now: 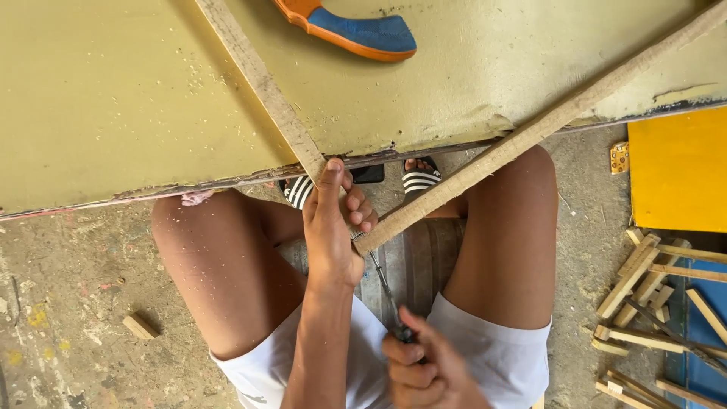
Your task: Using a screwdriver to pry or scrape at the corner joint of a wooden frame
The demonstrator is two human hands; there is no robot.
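My left hand [334,224] grips the near ends of two rough wooden strips where they meet in a V. One strip [261,83] runs up to the left over an olive-yellow board [113,98]. The other strip [545,125] runs up to the right. My right hand [424,371] is closed on the dark handle of a thin metal tool [382,284], whose shaft reaches up to the joint by my left fingers. Its tip is hidden behind the hand. My bare knees sit either side, and striped sandals show under the board edge.
An orange and blue saw handle [356,30] lies on the board at the top. A yellow panel [678,170] lies at right, with several wood offcuts [651,303] piled below it. A small wood block [140,326] lies on the dusty concrete floor at left.
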